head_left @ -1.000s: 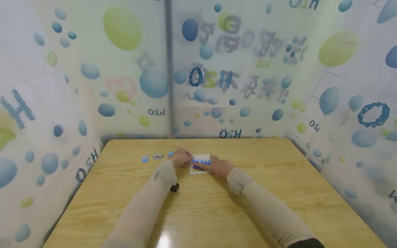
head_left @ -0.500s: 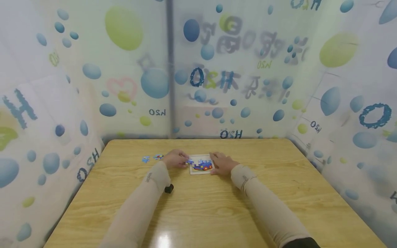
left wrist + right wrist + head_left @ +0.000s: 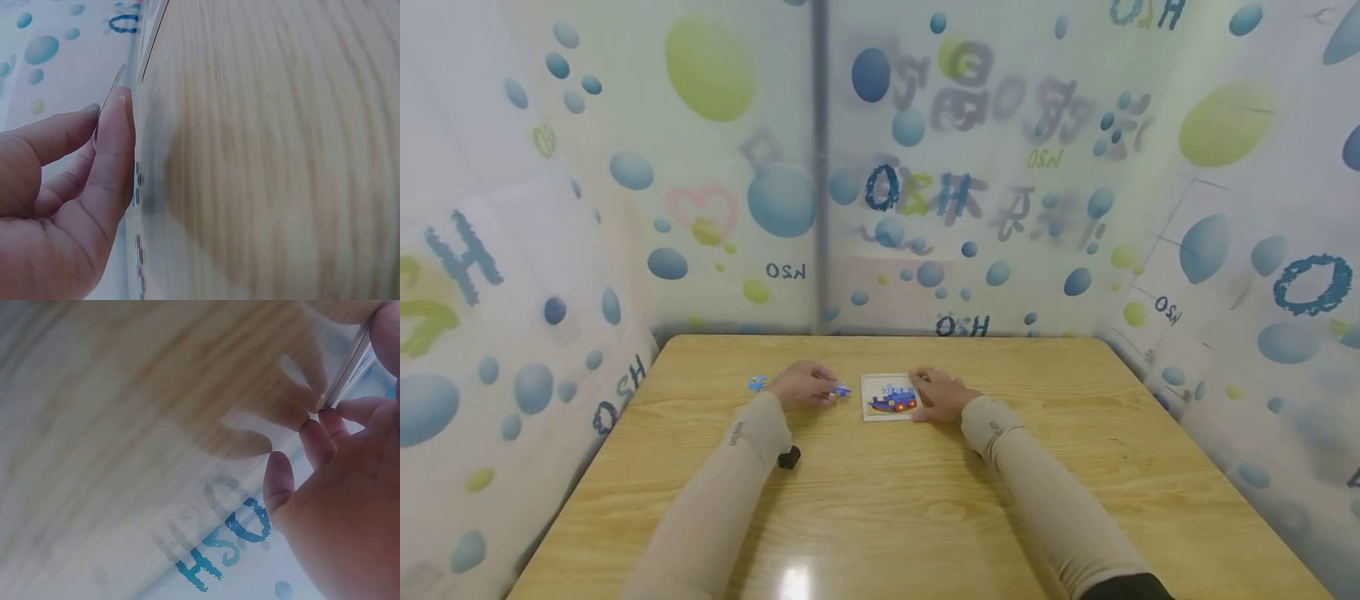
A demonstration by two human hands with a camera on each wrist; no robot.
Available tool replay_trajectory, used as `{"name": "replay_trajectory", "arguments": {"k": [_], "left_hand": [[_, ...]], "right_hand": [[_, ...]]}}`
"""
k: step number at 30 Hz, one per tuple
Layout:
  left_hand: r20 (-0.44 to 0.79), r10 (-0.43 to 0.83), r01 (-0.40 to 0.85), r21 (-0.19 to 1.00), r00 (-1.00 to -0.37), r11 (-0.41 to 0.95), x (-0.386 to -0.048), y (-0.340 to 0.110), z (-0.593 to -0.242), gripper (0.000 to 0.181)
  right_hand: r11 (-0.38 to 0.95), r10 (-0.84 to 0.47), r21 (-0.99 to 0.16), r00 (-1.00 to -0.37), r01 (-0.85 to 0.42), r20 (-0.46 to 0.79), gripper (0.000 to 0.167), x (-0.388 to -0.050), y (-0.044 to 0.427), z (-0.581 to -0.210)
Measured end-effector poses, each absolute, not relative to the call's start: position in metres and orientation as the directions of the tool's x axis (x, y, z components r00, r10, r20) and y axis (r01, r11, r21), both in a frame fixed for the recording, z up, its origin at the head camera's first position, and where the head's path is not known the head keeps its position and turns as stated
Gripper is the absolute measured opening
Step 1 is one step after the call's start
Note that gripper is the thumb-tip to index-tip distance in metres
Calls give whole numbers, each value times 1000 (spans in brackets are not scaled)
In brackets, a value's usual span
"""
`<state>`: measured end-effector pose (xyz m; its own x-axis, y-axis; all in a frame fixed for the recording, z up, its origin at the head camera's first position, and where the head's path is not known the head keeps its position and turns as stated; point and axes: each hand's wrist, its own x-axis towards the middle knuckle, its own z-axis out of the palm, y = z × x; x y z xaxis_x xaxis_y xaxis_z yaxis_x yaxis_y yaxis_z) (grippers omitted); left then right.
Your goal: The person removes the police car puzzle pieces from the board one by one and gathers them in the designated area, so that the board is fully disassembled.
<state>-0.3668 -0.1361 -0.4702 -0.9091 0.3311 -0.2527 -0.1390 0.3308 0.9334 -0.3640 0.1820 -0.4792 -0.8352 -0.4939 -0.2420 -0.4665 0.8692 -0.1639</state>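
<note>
In the head view my left hand (image 3: 803,387) pinches a blue jigsaw piece (image 3: 842,390) between thumb and fingertips, left of a puzzle board. The left wrist view shows this piece (image 3: 116,81) edge-on, raised off the table. The white-rimmed puzzle board (image 3: 887,418) lies flat and bears a blue vehicle picture with red wheels. At its right side my right hand (image 3: 942,395) holds the board, thumb at the near part and fingers toward the far corner. Seen from the right wrist, fingertips touch the board's edge (image 3: 350,365).
Another blue jigsaw piece (image 3: 757,382) lies left of the left hand; more are partly hidden behind it. From the left wrist, loose pieces (image 3: 140,259) show edge-on along the table. The wooden table (image 3: 880,500) meets patterned curtains (image 3: 895,292) at its far edge.
My left hand has drawn back leftward from the board, carrying the jigsaw piece. The right hand has shifted from over the picture to the board's right edge, uncovering the picture.
</note>
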Motion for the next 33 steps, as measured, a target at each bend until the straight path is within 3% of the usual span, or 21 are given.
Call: {"name": "replay_trajectory", "arguments": {"k": [33], "left_hand": [[-230, 289, -150, 951, -930, 271, -342, -205, -467, 34]], "right_hand": [[877, -479, -169, -840, -449, -256, 85, -366, 182, -482]]}}
